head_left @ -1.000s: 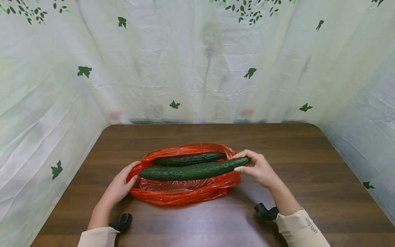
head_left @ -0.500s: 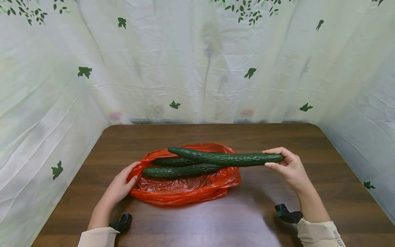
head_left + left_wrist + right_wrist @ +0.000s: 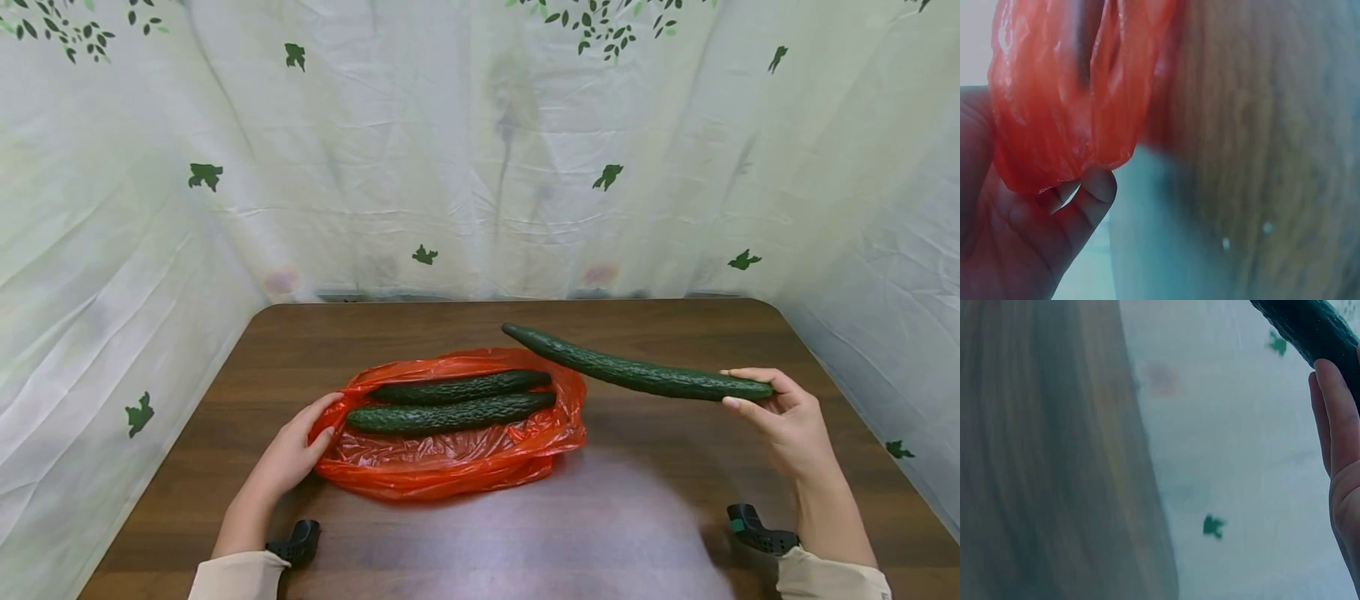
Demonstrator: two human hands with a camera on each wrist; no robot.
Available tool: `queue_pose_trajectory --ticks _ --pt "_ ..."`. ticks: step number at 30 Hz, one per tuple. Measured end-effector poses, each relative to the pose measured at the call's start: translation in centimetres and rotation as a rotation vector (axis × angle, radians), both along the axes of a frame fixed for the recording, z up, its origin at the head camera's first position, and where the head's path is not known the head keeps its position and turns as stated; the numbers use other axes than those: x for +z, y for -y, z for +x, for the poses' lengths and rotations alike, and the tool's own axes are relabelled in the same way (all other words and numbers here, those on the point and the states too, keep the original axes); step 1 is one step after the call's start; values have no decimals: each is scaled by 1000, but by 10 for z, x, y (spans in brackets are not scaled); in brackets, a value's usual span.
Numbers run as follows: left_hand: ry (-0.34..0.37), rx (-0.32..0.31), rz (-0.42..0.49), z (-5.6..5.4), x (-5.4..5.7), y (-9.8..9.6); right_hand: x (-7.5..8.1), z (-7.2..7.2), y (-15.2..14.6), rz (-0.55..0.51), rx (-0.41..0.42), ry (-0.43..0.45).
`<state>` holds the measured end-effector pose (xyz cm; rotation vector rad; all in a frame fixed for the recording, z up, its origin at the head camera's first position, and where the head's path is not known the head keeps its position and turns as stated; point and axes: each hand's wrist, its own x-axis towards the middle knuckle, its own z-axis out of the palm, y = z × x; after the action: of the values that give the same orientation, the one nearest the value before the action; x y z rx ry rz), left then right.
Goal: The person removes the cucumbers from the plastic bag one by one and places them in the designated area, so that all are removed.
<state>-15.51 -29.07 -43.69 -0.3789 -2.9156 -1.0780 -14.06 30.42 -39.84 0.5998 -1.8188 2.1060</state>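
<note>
right hand (image 3: 793, 427) pinching one end of a cucumber (image 3: 637, 373); left hand (image 3: 287, 448) gripping a red bag (image 3: 450, 481) holding two more cucumbers (image 3: 450, 415).

The head view was bright — glare on the table (image 3: 525, 533), glints on the bag (image 3: 442, 482) — the wrist views dimmer, partly blurred.

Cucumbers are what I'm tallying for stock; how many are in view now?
3: the held cucumber in the right hand, plus the rear cucumber and front cucumber inside the red bag. The bag's folds could hide more.
</note>
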Motion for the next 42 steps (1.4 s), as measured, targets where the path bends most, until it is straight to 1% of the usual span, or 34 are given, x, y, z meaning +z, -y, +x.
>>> queue_pose_trajectory --ticks 2,3,9,11,12,13,17,19,21,23,28,35,39,42 --pt "2 -4 -3 0 0 0 -10 -2 -13 -6 -21 9" --pt "3 -5 -3 0 0 1 -18 -4 -22 -5 -26 11" --pt "7 -12 -7 0 1 2 -71 -19 -75 37 -100 87" --pt "7 -12 -9 0 2 2 -76 -19 -81 49 -113 113" --pt "8 -12 -11 0 1 2 -77 -19 -83 41 -112 116" --pt "7 -13 -12 0 1 2 -74 -17 -82 32 -111 120" --pt "3 -14 -14 0 1 3 -55 -5 -68 -41 -97 125" --pt "6 -13 -13 0 1 3 -44 1 -60 -54 -96 140" --pt "7 -12 -14 0 1 2 -41 4 -57 -74 -87 146" --pt "13 -8 -13 0 1 2 -40 5 -58 -93 -74 161" --pt "24 3 -5 0 1 2 -45 3 -66 -128 -63 188" --pt "14 -2 7 -1 -1 2 -49 -6 -75 -144 -99 245" --pt "20 0 18 -2 -1 2 -49 -11 -79 -89 -158 293" --pt "30 6 20 -1 -1 3 -51 -14 -81 -20 -213 340"
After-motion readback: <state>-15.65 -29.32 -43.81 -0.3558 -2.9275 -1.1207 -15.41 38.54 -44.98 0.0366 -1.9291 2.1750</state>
